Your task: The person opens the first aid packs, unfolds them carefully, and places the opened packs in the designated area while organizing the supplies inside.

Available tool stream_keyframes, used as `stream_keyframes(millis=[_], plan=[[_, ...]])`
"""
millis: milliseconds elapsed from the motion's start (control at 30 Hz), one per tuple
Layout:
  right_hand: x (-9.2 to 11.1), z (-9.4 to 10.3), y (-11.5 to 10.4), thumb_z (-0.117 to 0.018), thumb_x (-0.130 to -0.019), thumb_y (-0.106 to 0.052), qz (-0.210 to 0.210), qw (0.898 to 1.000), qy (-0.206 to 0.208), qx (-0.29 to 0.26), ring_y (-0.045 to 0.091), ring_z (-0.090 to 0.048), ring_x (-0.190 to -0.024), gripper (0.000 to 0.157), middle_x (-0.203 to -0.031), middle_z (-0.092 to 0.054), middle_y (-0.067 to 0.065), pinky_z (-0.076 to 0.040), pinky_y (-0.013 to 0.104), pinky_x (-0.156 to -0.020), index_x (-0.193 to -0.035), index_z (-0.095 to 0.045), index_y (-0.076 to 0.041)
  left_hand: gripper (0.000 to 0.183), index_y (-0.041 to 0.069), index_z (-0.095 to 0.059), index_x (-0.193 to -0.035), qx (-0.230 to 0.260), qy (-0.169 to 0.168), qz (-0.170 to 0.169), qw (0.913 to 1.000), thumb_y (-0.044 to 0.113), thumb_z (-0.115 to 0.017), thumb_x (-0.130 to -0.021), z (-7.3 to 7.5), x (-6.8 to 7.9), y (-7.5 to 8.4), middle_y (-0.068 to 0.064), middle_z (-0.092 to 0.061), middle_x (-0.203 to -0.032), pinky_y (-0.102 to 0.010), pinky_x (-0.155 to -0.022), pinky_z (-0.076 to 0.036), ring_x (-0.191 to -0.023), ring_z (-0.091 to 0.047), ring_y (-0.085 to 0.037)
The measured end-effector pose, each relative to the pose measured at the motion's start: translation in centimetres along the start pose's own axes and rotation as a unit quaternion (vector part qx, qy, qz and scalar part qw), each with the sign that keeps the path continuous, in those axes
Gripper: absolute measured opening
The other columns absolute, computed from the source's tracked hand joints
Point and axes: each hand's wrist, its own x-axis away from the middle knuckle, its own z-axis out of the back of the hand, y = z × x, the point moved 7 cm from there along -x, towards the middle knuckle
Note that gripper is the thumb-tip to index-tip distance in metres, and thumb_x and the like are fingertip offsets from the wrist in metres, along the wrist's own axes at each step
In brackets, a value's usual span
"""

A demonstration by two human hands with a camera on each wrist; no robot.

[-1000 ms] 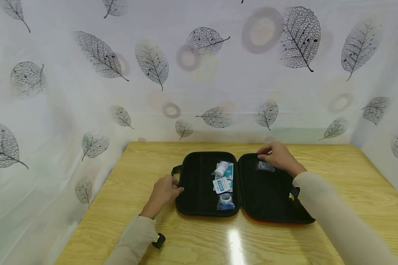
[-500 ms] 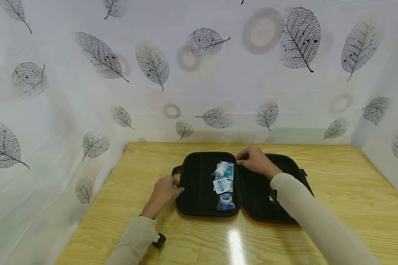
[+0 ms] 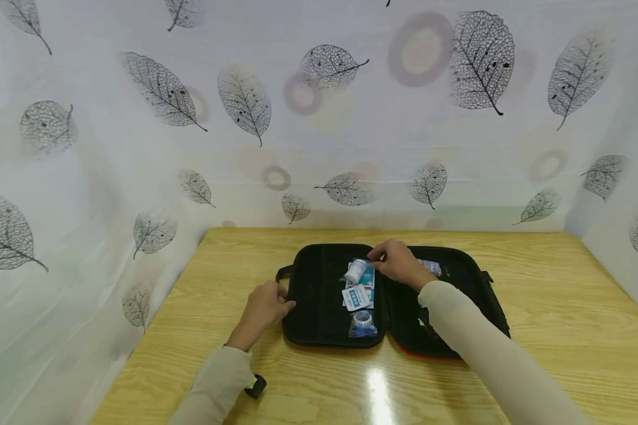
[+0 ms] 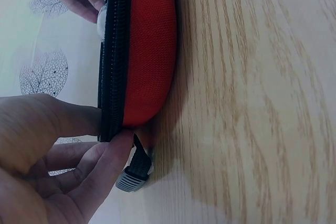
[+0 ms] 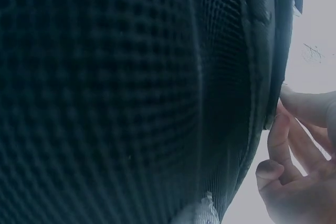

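A black-lined first-aid case point(image 3: 303, 319) lies unfolded on the table, its outer shell point(image 4: 152, 35) red. My left hand point(image 3: 266, 307) pinches its left rim between thumb and fingers, near the strap handle point(image 3: 283, 272). In the case's left half are a wrapped white roll point(image 3: 355, 271), teal-and-white packets point(image 3: 356, 298) and a ring-shaped roll of tape point(image 3: 363, 320) in clear wrapping. Over the hinge side, my right hand point(image 3: 397, 262) has its fingertips beside the white roll; whether they grip its wrapper is hidden. Those fingers point(image 5: 279, 129) show past the mesh in the right wrist view.
A small wrapped packet point(image 3: 430, 267) sits in the right half, under black mesh point(image 5: 94, 77). A zipper pull point(image 4: 131, 179) hangs by the left rim. The wooden table point(image 3: 574, 307) meets a leaf-patterned cloth point(image 3: 351, 136) at the back.
My right hand has moved left, from the right half's upper edge across the hinge to beside the white roll, uncovering the small packet. The left hand has stayed at the rim.
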Motion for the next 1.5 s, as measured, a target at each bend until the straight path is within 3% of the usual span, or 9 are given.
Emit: stream_keyframes(millis=[200, 833, 1133, 1500], plan=[[-0.1, -0.7, 0.3, -0.071, -0.093, -0.003, -0.010, 1.000, -0.004, 0.014, 0.029, -0.068, -0.100, 0.019, -0.106, -0.073, 0.013, -0.055, 0.048, -0.089, -0.111, -0.075, 0.001, 0.023, -0.005, -0.075, -0.103, 0.000, -0.002, -0.003, 1.0000, 0.012, -0.081, -0.087, -0.1, 0.0, -0.1, -0.007, -0.073, -0.085, -0.038, -0.072, -0.058, -0.076, -0.067, -0.017], [0.4, -0.6, -0.4, -0.071, -0.091, -0.003, 0.007, 0.999, 0.031, 0.029, 0.022, -0.068, -0.084, 0.011, -0.093, -0.073, 0.009, -0.057, 0.043, -0.076, -0.099, -0.078, -0.001, 0.023, -0.002, -0.075, -0.104, -0.004, -0.007, 0.011, 0.9999, 0.014, -0.080, -0.088, -0.2, 0.0, -0.3, -0.005, -0.072, -0.087, -0.040, -0.076, -0.058, -0.080, -0.068, -0.018], [1.2, 2.0, -0.1, -0.071, -0.090, -0.003, 0.035, 0.996, 0.079, 0.021, 0.023, -0.069, -0.081, 0.011, -0.091, -0.075, 0.011, -0.058, 0.044, -0.076, -0.096, -0.079, 0.000, 0.024, -0.004, -0.075, -0.103, -0.006, 0.001, 0.001, 1.0000, 0.012, -0.081, -0.087, -0.1, -0.1, -0.2, -0.007, -0.073, -0.087, -0.038, -0.073, -0.059, -0.079, -0.069, -0.018], [4.1, 7.0, 1.9, -0.068, -0.092, -0.006, 0.009, 0.993, 0.114, 0.021, 0.026, -0.069, -0.081, 0.014, -0.093, -0.074, 0.015, -0.057, 0.045, -0.072, -0.100, -0.077, 0.003, 0.024, -0.003, -0.076, -0.102, -0.011, -0.002, 0.007, 0.9999, 0.014, -0.081, -0.086, 0.1, 0.0, 0.0, -0.007, -0.073, -0.086, -0.039, -0.074, -0.059, -0.078, -0.069, -0.019]])
